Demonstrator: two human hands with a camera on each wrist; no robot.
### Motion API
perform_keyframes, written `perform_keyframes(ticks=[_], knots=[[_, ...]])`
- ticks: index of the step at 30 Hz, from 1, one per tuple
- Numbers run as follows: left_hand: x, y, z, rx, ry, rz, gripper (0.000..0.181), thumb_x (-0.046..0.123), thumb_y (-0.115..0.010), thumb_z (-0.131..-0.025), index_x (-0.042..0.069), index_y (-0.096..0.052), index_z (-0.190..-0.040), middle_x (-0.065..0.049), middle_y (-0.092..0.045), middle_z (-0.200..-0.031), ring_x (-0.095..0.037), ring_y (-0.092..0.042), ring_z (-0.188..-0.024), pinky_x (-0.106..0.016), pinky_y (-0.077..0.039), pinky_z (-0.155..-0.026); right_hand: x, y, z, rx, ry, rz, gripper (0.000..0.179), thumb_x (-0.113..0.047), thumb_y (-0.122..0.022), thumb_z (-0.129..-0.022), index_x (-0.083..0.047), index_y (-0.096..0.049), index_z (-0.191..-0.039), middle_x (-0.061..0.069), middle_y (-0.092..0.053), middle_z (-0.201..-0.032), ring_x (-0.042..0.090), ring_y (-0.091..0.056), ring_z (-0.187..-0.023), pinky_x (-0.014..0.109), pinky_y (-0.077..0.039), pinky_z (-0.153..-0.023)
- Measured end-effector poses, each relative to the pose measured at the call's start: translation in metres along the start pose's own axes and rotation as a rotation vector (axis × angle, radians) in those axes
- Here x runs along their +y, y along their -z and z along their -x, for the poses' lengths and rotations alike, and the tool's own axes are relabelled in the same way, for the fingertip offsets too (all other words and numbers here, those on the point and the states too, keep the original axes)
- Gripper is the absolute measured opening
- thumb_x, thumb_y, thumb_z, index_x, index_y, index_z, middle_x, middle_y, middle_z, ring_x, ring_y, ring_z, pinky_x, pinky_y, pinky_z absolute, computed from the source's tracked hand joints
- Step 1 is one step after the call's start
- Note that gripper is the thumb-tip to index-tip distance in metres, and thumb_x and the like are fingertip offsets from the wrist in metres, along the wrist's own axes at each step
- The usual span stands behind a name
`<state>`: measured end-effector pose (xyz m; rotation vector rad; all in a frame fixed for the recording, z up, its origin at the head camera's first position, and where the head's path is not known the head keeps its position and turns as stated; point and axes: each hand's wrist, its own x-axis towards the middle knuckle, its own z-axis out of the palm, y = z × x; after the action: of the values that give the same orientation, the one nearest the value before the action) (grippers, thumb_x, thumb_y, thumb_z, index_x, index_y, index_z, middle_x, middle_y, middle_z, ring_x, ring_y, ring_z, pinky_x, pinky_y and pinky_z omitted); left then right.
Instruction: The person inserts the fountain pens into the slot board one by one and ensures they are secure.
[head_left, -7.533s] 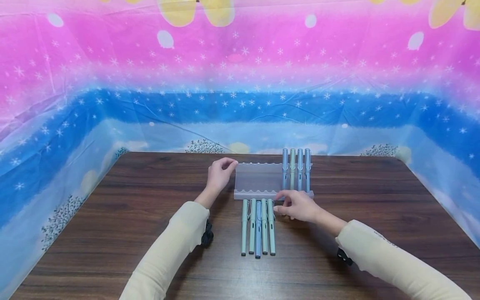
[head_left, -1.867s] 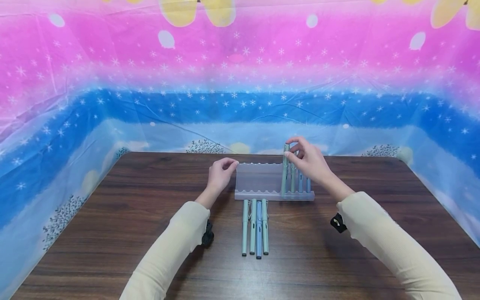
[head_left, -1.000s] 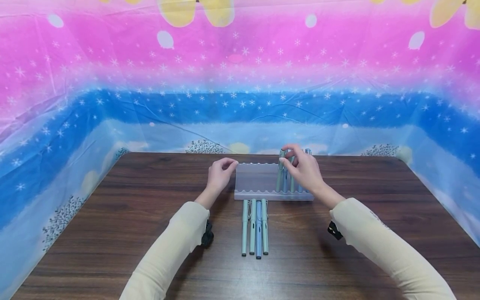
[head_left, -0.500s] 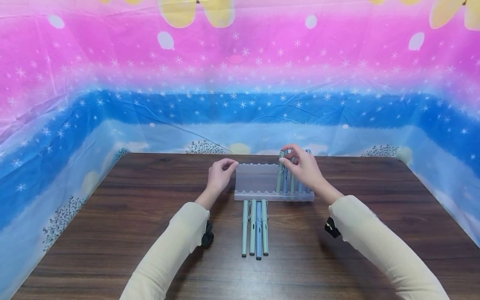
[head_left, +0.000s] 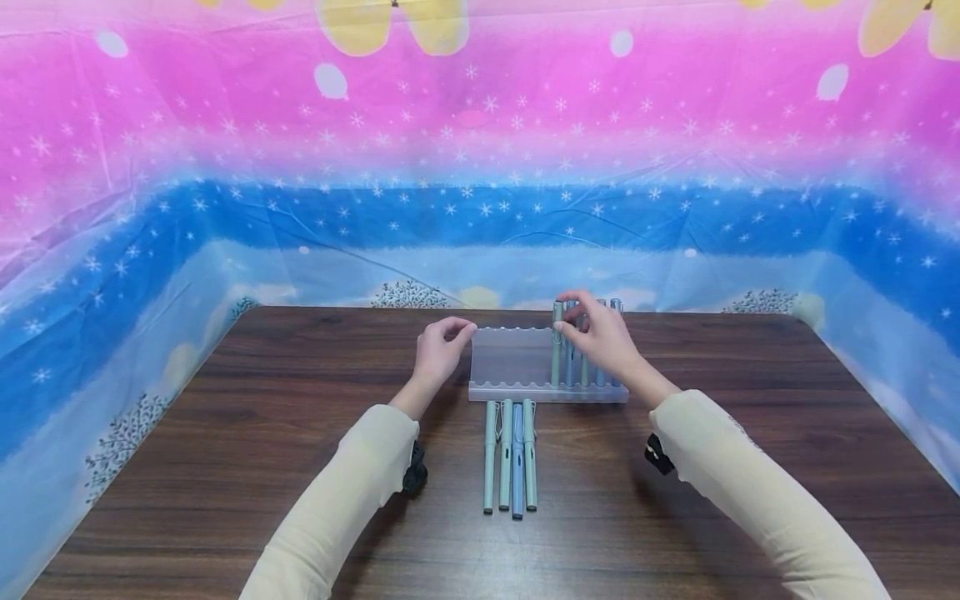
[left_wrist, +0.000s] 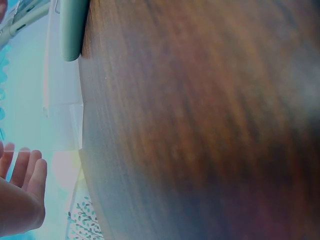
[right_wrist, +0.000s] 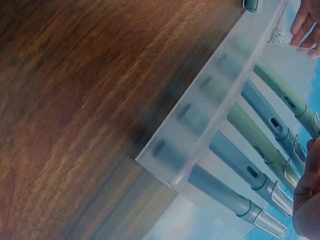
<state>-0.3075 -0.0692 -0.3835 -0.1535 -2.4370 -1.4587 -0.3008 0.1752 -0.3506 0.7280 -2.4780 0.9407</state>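
A clear ridged pen rack (head_left: 517,357) stands on the table. My left hand (head_left: 438,354) pinches its upper left corner. My right hand (head_left: 603,333) pinches the cap end of a green pen (head_left: 556,362), which leans upright in a slot left of the other racked pens. Behind those fingers the racked pens are partly hidden; in the right wrist view a blue pen (right_wrist: 220,192) and a green pen (right_wrist: 250,127) show among them, lower ends in the rack's front lip (right_wrist: 175,135). Several pens lie side by side before the rack, among them a blue one (head_left: 517,462).
The dark wood table (head_left: 300,367) carries the rack near its back edge. A patterned pink and blue cloth (head_left: 480,150) hangs around the back and sides. The rack's left slots hold no pens. Black straps (head_left: 414,468) sit at both sleeves.
My right hand has taken the rightmost green pen off the table and stood it in the rack, shifting it one slot left on the way. My left hand keeps its place.
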Motion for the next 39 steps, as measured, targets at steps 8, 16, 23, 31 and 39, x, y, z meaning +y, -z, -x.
perform_keyframes(ticks=[8,16,23,31,39], knots=[[-0.0005,0.0004,-0.0004,-0.008,-0.006,-0.003,0.020,0.023,-0.058,-0.086,0.007,-0.067,-0.094,-0.005,-0.064,-0.093,-0.019,-0.056,-0.086,-0.033,-0.041,-0.080,0.0010,0.0003,-0.0010,-0.005,0.040,0.115,0.043,-0.016,-0.065,-0.080,-0.012,-0.049,-0.120,0.000,-0.052,-0.075,0.011,-0.042,-0.051,0.029,-0.035,-0.044],[-0.0002,0.0003,0.0001,-0.003,-0.002,-0.009,0.019,0.022,-0.058,-0.086,0.007,-0.067,-0.094,-0.005,-0.064,-0.091,-0.019,-0.057,-0.084,-0.033,-0.041,-0.079,0.0032,0.0005,-0.0002,-0.059,-0.039,0.124,0.048,-0.017,-0.064,-0.082,-0.016,-0.045,-0.126,-0.003,-0.048,-0.061,0.013,-0.041,-0.045,0.028,-0.033,-0.039],[0.0001,0.0005,0.0000,0.002,-0.005,-0.011,0.019,0.022,-0.059,-0.085,0.007,-0.067,-0.094,-0.005,-0.064,-0.091,-0.019,-0.057,-0.084,-0.033,-0.041,-0.080,0.0051,0.0003,-0.0018,-0.092,-0.083,0.151,0.050,-0.019,-0.062,-0.083,-0.017,-0.042,-0.129,-0.002,-0.047,-0.058,0.014,-0.041,-0.044,0.029,-0.031,-0.038],[-0.0005,0.0002,0.0002,-0.008,-0.011,-0.001,0.020,0.022,-0.059,-0.086,0.006,-0.067,-0.094,-0.005,-0.064,-0.092,-0.019,-0.056,-0.085,-0.032,-0.041,-0.080,0.0038,0.0005,-0.0024,-0.106,-0.090,0.163,0.051,-0.020,-0.062,-0.083,-0.017,-0.042,-0.129,0.000,-0.046,-0.058,0.015,-0.039,-0.044,0.028,-0.030,-0.038],[-0.0001,0.0010,0.0008,-0.015,-0.009,0.001,0.021,0.023,-0.058,-0.086,0.007,-0.066,-0.095,-0.005,-0.064,-0.094,-0.019,-0.056,-0.087,-0.032,-0.041,-0.080,0.0038,-0.0007,-0.0031,-0.114,-0.103,0.163,0.052,-0.020,-0.062,-0.083,-0.018,-0.041,-0.130,0.000,-0.045,-0.057,0.016,-0.038,-0.043,0.028,-0.029,-0.037]])
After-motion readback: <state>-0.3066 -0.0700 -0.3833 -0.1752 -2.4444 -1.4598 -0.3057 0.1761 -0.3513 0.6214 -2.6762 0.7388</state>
